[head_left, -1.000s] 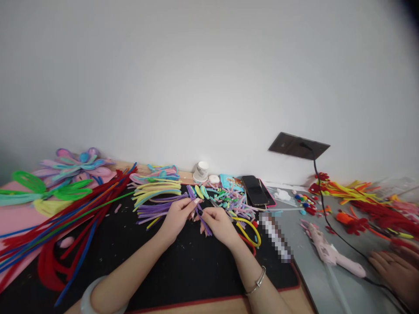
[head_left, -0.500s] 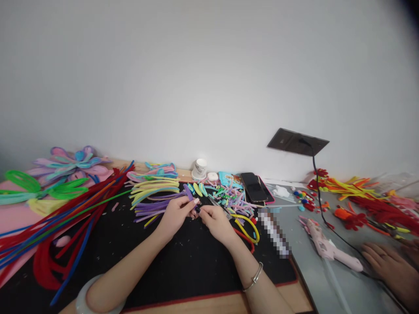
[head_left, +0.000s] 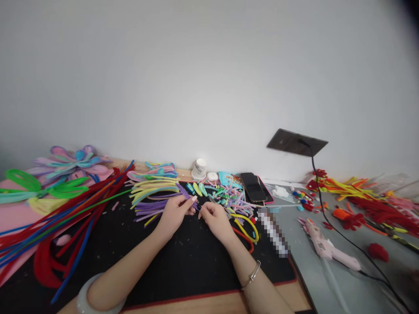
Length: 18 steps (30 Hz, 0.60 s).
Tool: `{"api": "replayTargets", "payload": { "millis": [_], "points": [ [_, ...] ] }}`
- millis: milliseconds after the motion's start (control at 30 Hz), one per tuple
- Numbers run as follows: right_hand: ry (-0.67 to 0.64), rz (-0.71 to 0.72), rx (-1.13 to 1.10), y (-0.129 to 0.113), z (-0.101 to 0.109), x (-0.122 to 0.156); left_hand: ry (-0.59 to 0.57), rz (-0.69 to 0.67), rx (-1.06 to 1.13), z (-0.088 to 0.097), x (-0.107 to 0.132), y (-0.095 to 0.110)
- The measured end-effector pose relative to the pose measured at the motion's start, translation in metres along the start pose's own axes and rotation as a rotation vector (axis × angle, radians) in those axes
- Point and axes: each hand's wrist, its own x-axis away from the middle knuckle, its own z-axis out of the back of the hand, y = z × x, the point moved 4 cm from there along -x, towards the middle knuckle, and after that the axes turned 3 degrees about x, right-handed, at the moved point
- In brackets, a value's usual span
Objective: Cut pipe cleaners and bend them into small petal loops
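My left hand [head_left: 175,212] and my right hand [head_left: 214,216] meet over the middle of a black mat [head_left: 183,266], fingertips almost touching. Between them I pinch a purple pipe cleaner [head_left: 187,196], a thin fuzzy stem. My left thumb and fingers are closed on its lower part, and the free end slants up and away to the left, past my left fingertips. My right hand is curled narrow, its fingertips closed on the stem's near end where the two hands meet; the exact grip there is too small to make out.

Just beyond my left hand lies a loose fan of soft, curved stems in yellow and lilac [head_left: 153,192], resting on the mat. Just beyond my right hand is a scatter of short cut pieces [head_left: 229,196] in pastel green, pink and purple. Near my right wrist lies a looped yellow stem [head_left: 248,224] with a red one beside it.

To the far left, a long bundle of straight red and blue stems [head_left: 62,218] runs diagonally across the mat, and behind it lie large flat petal shapes [head_left: 65,163] of bent fuzzy wire in pink, blue and green.

Against the white wall stand a small white cup [head_left: 199,168] and a dark phone [head_left: 253,188]. To the right, on a grey surface, lies a pale pink glue gun [head_left: 327,248] with a black cord, well apart from my hands. I wear a pale bangle [head_left: 87,301] on my left wrist and a thin metal bracelet [head_left: 252,275] on my right.
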Motion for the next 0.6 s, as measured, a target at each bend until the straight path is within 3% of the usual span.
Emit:
{"api": "replayTargets", "payload": {
  "millis": [200, 367, 600],
  "points": [
    [0.031, -0.040, -0.101, -0.0034, 0.0018, 0.0003, 0.049, -0.044, -0.066, 0.0053, -0.0018, -0.0021],
    [0.068, -0.005, -0.090, -0.0036, 0.0049, -0.0001, 0.077, -0.009, 0.001, 0.0054, -0.0007, -0.0006],
    [-0.017, -0.119, -0.210, 0.0049, -0.0032, -0.0005, 0.073, 0.006, 0.066, 0.0031, 0.0009, 0.0015]
  ]
}}
